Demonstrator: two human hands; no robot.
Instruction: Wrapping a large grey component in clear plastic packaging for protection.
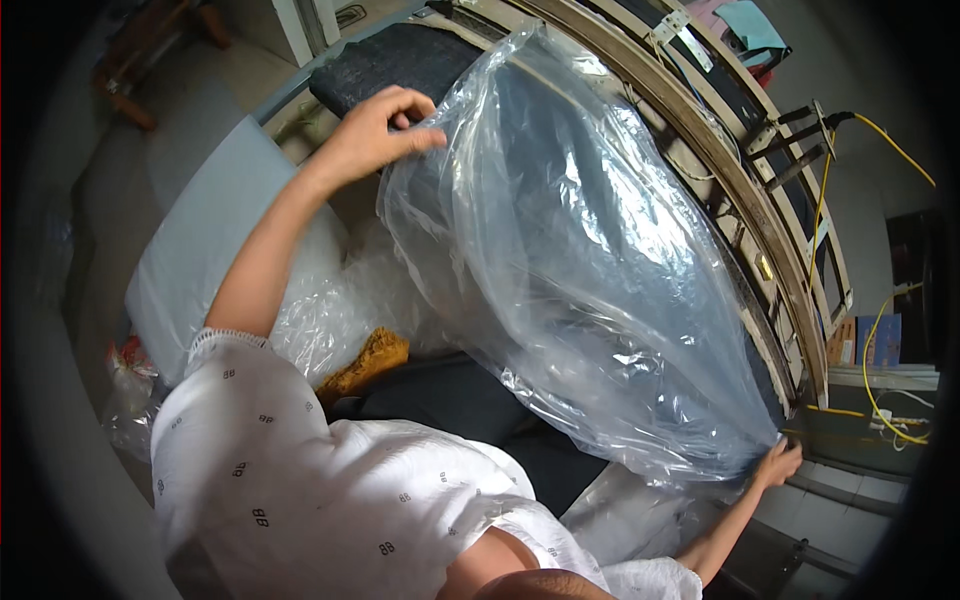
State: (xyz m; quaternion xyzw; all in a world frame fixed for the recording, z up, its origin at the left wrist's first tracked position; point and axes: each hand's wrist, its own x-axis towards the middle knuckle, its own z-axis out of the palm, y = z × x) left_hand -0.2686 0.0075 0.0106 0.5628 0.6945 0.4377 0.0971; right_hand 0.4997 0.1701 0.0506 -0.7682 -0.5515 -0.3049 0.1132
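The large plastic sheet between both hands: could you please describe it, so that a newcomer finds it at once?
Start from the long frame at upper right. Beside it, a large plastic sheet spreads between the left hand and the right hand. Unlike the pale, dull sheet farther left, it is glossy and see-through.

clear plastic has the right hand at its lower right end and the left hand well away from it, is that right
Not quite: the left hand isn't well away. The head view shows it right at the upper left edge of the clear plastic. The right hand is indeed at the lower right end.
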